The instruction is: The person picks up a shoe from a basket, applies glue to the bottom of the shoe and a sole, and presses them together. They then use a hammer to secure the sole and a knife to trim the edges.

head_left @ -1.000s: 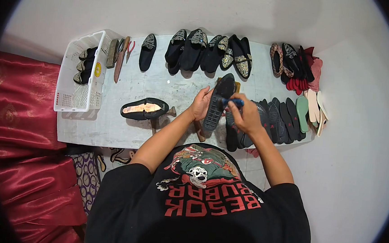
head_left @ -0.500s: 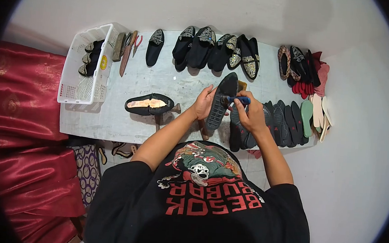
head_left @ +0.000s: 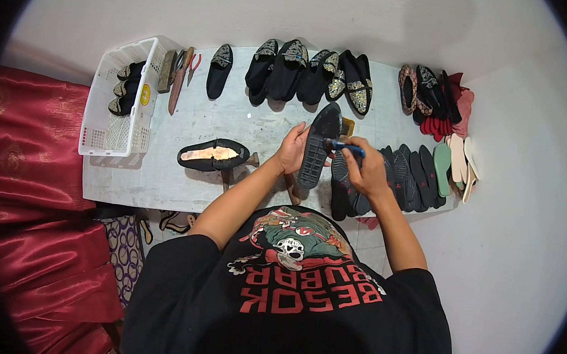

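In my left hand (head_left: 291, 152) is a black shoe sole (head_left: 322, 140), tilted upright with its ridged, gridded face toward me. My right hand (head_left: 369, 168) is closed around a blue-handled brush (head_left: 349, 147), whose dark bristles touch the middle of the sole. Behind the sole stands a yellowish container (head_left: 347, 127), partly hidden. To the left lies an upturned black shoe (head_left: 214, 154) with a pale tan underside, resting on a support with a wooden post. A row of black soles (head_left: 402, 175) lies beside and partly under my right hand.
Black shoes with patterned toes (head_left: 290, 69) line the table's back edge. A white plastic basket (head_left: 144, 118) holding shoes stands at left, beside red-handled pliers (head_left: 194, 65) and other tools. Green and cream insoles (head_left: 442, 165) lie at right. Red cloth (head_left: 36, 140) hangs at far left.
The brush has tilted, its handle end dropping slightly while the bristles stay on the sole. The table and its things sit slightly further left in view, as the camera has shifted.
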A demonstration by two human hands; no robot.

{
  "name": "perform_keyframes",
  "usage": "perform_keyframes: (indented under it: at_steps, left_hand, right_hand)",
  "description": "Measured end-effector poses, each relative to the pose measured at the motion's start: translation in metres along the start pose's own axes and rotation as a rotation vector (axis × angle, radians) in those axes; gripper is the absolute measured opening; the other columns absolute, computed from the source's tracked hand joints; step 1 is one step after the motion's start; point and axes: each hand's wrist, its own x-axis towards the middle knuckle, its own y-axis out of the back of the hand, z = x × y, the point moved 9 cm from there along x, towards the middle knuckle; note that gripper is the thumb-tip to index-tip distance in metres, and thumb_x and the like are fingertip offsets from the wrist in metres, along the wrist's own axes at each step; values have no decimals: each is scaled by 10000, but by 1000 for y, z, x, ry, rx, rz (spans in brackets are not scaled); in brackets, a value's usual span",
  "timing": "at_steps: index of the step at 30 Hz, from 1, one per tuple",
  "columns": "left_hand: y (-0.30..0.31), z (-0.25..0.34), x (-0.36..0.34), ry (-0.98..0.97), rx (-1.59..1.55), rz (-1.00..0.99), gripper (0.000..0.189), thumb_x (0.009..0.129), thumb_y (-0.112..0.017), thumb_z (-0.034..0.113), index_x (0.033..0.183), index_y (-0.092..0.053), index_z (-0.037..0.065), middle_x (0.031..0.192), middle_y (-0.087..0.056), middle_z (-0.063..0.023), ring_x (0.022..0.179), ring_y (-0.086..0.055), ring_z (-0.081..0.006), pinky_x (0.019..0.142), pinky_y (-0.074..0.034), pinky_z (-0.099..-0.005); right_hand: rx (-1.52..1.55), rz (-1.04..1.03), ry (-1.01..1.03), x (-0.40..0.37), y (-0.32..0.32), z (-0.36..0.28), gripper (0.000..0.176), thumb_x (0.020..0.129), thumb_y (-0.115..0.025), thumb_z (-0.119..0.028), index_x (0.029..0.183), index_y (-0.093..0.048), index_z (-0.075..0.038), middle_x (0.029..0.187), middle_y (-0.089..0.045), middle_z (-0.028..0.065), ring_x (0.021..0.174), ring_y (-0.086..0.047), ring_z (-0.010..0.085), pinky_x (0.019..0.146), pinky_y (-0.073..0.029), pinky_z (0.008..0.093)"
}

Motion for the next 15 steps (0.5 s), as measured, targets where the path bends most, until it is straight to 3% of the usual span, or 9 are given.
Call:
perform_keyframes:
  at_steps: [6, 8, 11, 15]
  left_hand:
    - [-11, -1, 2, 23, 19, -58, 708, 1089, -230, 606, 1578, -424, 133, 1402, -637, -170, 1169, -679, -402, 985, -566, -598]
    - [-12, -3, 3, 30, 9, -62, 710, 1088, -230, 608, 1579, -424, 132, 1407, -633, -173, 1169, -679, -406, 985, -565, -600]
    - [-9, -5, 6, 29, -5, -52, 717, 1085, -229, 617, 1582, -423, 137, 1407, -632, -174, 1165, -680, -406, 986, -563, -601]
    - [-14, -6, 4, 51, 78, -98, 728, 1079, -231, 641, 1599, -405, 162, 1405, -631, -159, 1170, -677, -384, 994, -559, -600]
  right_hand:
    - [-12, 143, -136, 10, 28, 12, 178, 990, -665, -105, 1117, -635, 17, 926, -702, 210, 816, -714, 393, 736, -551, 426]
    - [-33, 18, -20, 6, 15, 0, 194, 989, -668, -118, 1127, -625, 11, 894, -694, 209, 794, -708, 393, 720, -547, 428]
    - [-11, -49, -30, -2, 3, 0, 209, 987, -671, -127, 1139, -620, 6, 881, -688, 212, 780, -705, 391, 712, -546, 425]
    - [-8, 146, -43, 16, 21, 2, 188, 1003, -654, -123, 1134, -623, 9, 887, -691, 216, 774, -703, 395, 715, -546, 421]
